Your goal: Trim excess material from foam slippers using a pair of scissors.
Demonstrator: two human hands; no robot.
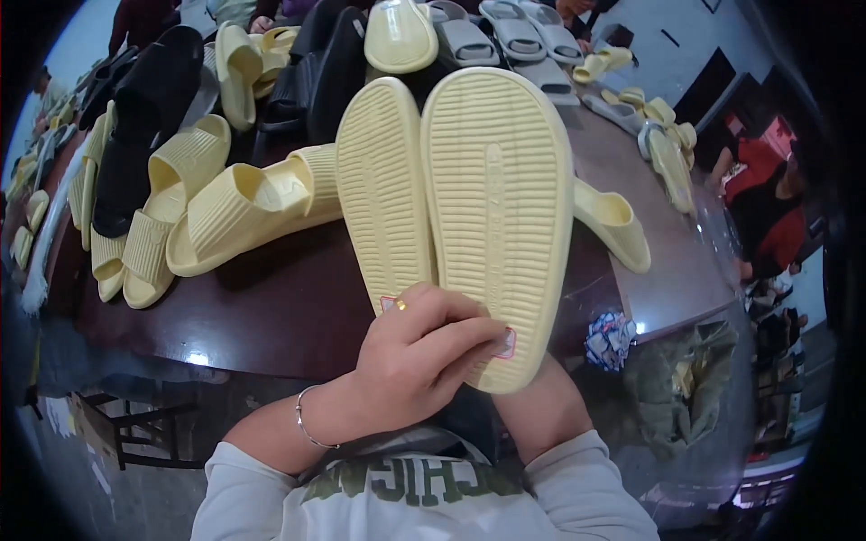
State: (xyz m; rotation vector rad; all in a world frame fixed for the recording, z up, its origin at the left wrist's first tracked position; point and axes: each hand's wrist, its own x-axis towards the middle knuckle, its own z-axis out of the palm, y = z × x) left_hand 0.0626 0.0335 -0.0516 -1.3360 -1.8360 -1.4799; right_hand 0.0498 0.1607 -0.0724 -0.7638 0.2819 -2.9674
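Observation:
A pair of pale yellow slippers (496, 207) is held up in front of me, ribbed soles facing me and toes upward. My left hand (428, 343), with a ring and a bracelet, is across the heels. Its fingers are closed at a small red-edged label (505, 343) on the right slipper's sole. Part of a second label (388, 303) shows on the left slipper's heel beside my knuckles. My right forearm (546, 406) goes behind the right slipper, which hides that hand and its fingers; the pair is held up from that side.
On the dark red table (262, 325) lie more yellow slippers (253, 212), black slippers (149, 117) and grey slippers (519, 36). A crumpled blue-and-white bundle (611, 341) is at the near right edge, by an open sack (686, 383). Other people are around the table's far side and at right.

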